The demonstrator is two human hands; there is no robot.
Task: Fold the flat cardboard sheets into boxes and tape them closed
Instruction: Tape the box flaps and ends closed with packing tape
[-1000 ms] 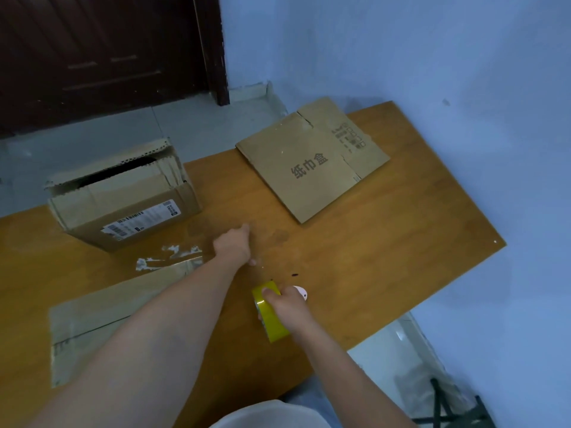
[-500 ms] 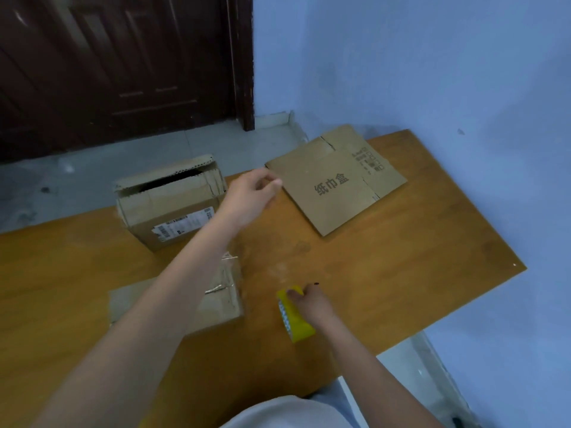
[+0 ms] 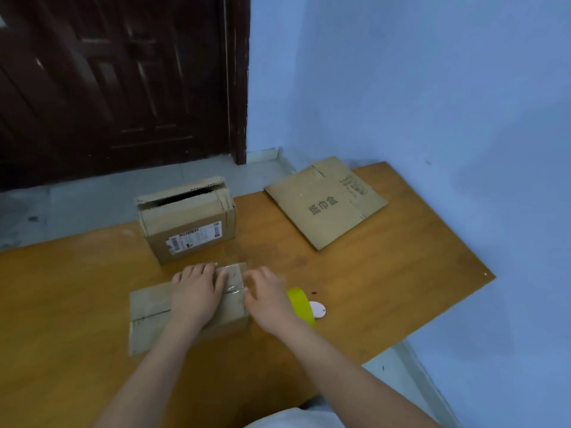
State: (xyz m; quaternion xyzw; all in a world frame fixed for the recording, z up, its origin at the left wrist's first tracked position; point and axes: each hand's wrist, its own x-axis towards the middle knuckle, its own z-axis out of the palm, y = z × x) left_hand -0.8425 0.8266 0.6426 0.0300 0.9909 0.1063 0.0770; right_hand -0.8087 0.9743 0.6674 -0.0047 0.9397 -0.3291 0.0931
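A low brown cardboard box (image 3: 148, 313) lies in front of me on the wooden table (image 3: 386, 273), with clear tape across its right end. My left hand (image 3: 194, 291) rests flat on top of it, fingers straight. My right hand (image 3: 265, 295) touches the box's right edge with loosely spread fingers. A yellow tape roll (image 3: 301, 304) stands just right of that hand, free of it. A flat cardboard sheet (image 3: 324, 202) with printed characters lies at the far right.
A taller cardboard box (image 3: 188, 227) with a shipping label and an open torn top stands behind the low box. A small white oval tag (image 3: 317, 310) lies by the tape roll. A blue wall and a dark door stand beyond the table.
My left hand came back from reaching toward the flat sheet and now lies on the low box. My right hand let go of the yellow tape roll and moved left to the box.
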